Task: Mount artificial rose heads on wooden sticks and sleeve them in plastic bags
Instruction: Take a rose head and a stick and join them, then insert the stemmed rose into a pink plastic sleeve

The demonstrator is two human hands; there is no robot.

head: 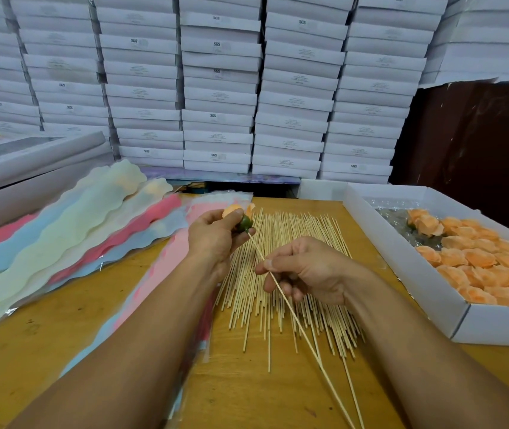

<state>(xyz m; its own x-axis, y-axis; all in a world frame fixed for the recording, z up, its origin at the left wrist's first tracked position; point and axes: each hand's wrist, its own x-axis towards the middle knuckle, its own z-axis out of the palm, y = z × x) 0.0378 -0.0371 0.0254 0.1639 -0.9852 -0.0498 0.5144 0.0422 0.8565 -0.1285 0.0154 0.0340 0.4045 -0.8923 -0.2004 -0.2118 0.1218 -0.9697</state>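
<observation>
My left hand (216,235) grips an orange rose head (234,212) with a green base (245,223), held above the far end of the stick pile. My right hand (304,269) pinches a thin wooden stick (296,317) between thumb and forefinger. The stick's tip meets the green base, and its long end runs down to the frame's bottom edge. A pile of wooden sticks (278,258) lies spread on the wooden table (61,351) under both hands. Plastic sleeves (169,267) in pink and blue lie just left of the sticks.
A white box (417,274) at the right holds several orange rose heads (488,267). Pastel sleeves (61,236) in red, blue and pale green fan out at the left. Stacked white cartons (216,88) fill the wall behind, with a dark board (479,144) at right.
</observation>
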